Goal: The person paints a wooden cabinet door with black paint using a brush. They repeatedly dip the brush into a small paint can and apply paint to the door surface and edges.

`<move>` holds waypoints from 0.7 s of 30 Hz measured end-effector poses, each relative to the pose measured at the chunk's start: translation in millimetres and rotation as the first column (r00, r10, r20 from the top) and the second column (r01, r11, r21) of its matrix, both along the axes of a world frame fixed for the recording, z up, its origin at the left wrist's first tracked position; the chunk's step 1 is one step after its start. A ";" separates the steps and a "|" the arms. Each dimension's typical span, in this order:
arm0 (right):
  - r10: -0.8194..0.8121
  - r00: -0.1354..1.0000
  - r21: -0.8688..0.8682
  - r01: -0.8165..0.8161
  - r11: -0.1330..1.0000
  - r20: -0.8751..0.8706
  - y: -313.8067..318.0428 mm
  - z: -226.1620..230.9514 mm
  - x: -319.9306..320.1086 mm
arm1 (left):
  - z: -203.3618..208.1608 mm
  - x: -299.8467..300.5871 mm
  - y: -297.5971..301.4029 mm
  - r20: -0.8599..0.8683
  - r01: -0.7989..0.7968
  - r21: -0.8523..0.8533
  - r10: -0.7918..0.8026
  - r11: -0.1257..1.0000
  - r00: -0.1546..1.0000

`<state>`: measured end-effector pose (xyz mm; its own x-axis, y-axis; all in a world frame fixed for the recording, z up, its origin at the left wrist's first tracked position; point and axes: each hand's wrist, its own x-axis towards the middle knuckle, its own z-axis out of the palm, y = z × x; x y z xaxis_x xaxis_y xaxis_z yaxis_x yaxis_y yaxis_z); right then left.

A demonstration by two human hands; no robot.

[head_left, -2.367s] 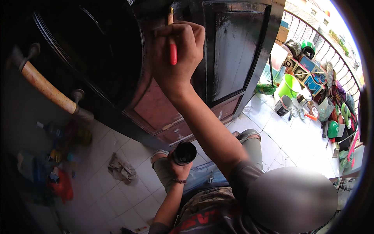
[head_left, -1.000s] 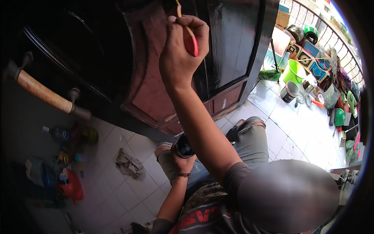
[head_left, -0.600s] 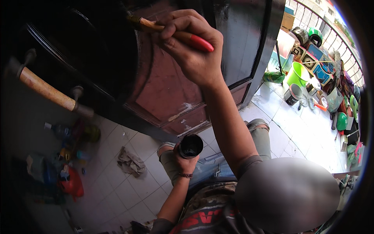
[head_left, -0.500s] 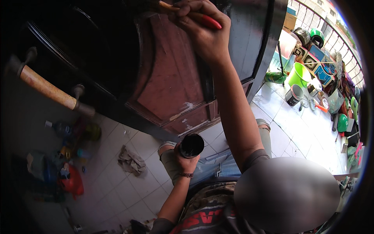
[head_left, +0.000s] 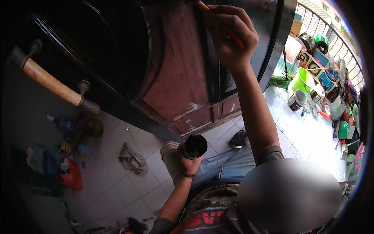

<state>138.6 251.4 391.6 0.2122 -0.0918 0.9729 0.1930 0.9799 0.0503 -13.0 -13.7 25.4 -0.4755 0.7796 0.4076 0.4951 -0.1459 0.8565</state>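
Note:
My right hand [head_left: 232,41] is closed around a paintbrush [head_left: 203,6] with a wooden and red handle, raised against the upper part of a wooden door. Its bristles are lost in the dark at the top edge. The door [head_left: 177,84] is glossy black over much of its surface, with a bare reddish-brown panel in the middle. Lower down, near my lap, my left hand [head_left: 190,163] grips a dark cup [head_left: 195,147] from below and the side. Black liquid, seemingly paint, shows inside the cup, which is held roughly upright.
A long door handle [head_left: 52,83] juts out at the left. On the tiled floor lies a crumpled rag [head_left: 132,158]; a red bag [head_left: 70,177] and bottles stand farther left. At the right are a paint can [head_left: 297,100], a green bucket [head_left: 302,80], helmets and piled clutter by a railing.
My right hand has moved right across the door with the paintbrush, its wrist turned. The cup in my left hand stays nearly where it was. A dark shoe now shows below the door.

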 end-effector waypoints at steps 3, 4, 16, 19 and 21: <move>0.089 0.989 0.095 -0.100 0.990 0.114 -20.6 -4.6 0.6 | -2.8 -0.1 1.4 -0.011 0.015 0.024 -0.014 1.000 1.000; 0.091 0.958 0.179 -0.143 0.973 0.272 -22.7 -1.7 -0.1 | -1.9 -0.9 2.0 0.013 0.042 0.019 -0.042 0.999 0.999; -0.115 0.894 0.302 -0.024 0.953 0.432 -19.7 4.7 -3.5 | 6.8 1.4 4.8 0.054 0.064 -0.096 -0.059 0.993 0.997; -0.178 0.904 0.174 0.117 0.978 0.388 -9.5 7.4 5.1 | 11.1 1.9 3.6 -0.004 0.057 -0.105 -0.057 0.993 0.998; -0.261 0.899 0.156 0.218 0.963 0.352 -14.3 6.1 24.5 | 13.2 3.8 5.3 -0.047 0.053 -0.107 -0.058 0.993 0.997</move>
